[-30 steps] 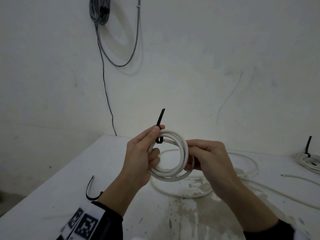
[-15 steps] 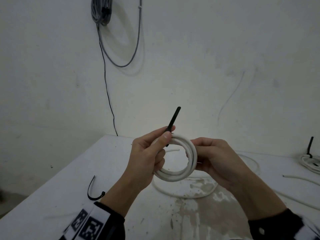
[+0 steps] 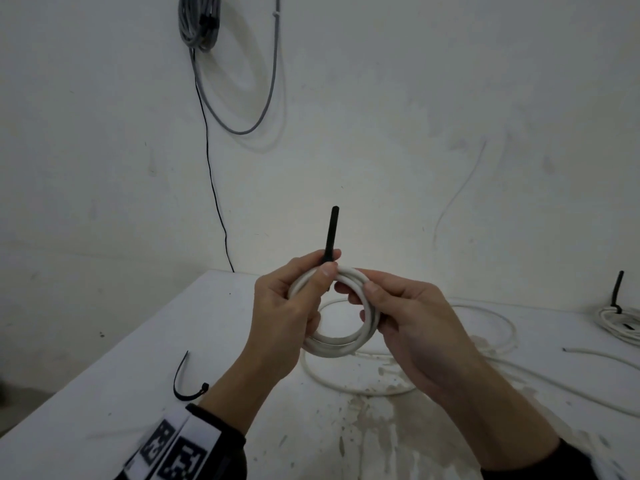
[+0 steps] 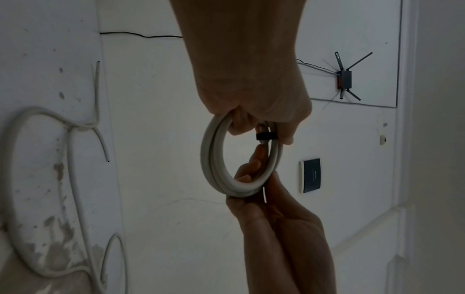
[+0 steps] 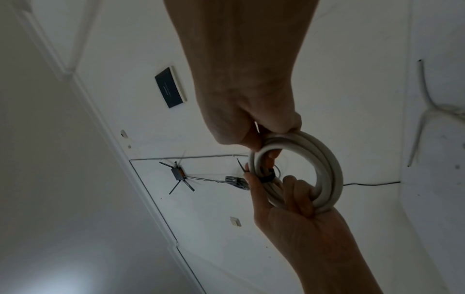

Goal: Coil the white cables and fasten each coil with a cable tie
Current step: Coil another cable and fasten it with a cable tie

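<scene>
At centre frame above the white desk (image 3: 145,348), your left hand (image 3: 277,317) pinches the black plastic cable tie (image 3: 330,233) banding the round white cable coil (image 3: 341,344); your right hand (image 3: 408,317) curls its grip round the coil's right side.

Both forearms rise from the frame's lower edge to meet at centre, where the left hand (image 3: 280,313) pinches thumb against forefinger, and the right hand (image 3: 412,320) curls its fingers in a grip.

Smooth white plastic-sheathed coil (image 3: 341,344), matt black plastic cable tie (image 3: 331,233), stained matt table (image 3: 121,386).
</scene>
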A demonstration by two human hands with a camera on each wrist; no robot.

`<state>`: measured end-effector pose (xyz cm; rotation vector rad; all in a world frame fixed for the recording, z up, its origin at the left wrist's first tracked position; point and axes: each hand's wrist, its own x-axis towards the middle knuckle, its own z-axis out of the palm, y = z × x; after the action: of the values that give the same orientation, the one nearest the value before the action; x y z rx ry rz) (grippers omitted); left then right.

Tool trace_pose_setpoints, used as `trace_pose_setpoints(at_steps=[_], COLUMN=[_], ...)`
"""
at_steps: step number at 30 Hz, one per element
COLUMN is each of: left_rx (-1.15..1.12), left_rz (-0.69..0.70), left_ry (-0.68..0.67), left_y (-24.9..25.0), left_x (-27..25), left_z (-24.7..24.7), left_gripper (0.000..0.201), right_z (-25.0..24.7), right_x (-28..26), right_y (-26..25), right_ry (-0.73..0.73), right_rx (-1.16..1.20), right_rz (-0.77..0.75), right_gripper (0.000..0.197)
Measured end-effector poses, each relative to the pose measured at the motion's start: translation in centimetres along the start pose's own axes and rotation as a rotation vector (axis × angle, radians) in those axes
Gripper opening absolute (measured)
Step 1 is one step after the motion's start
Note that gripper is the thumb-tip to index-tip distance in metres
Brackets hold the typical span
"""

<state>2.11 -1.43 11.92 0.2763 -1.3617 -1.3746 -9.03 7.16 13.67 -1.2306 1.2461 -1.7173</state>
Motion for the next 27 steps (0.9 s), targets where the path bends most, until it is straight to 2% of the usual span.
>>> trace_pose_setpoints(at_steps=[6, 8, 12, 16, 23, 27], left_rx=[-0.119, -0.115, -0.101, -0.073, 0.02, 0.042], left_rz=[-0.044, -0.052, -0.068, -0.063, -0.039, -0.024], left_ry=[-0.015, -0.022, -0.02, -0.023, -0.096, -0.131], left_y=[0.4, 0.3, -0.1, -0.7, -0.7, -0.3], left_x=[0.3, 0.3, 0.0, -0.4, -0.6, -0.3], left_z=[-0.1, -0.2, -0.3, 0.0, 0.5, 0.8], left_gripper=[0.024, 0.023, 0.021, 0.021, 0.032, 0.027], right_z=[0.4, 0.3, 0.2, 0.2, 0.3, 0.1], right_x=[-0.2, -0.2, 0.0, 0.1, 0.1, 0.3], right_y=[0.2, -0.2, -0.7, -0.8, -0.5, -0.4], right_ry=[0.091, 0.076, 0.047, 0.027, 0.088, 0.164], right_rx=[0.157, 0.093, -0.154, -0.225, -0.077, -0.052], right_rz=[-0.044, -0.045, 0.014, 0.065, 0.088, 0.059], right_gripper=[0.021, 0.021, 0.033, 0.034, 0.028, 0.02])
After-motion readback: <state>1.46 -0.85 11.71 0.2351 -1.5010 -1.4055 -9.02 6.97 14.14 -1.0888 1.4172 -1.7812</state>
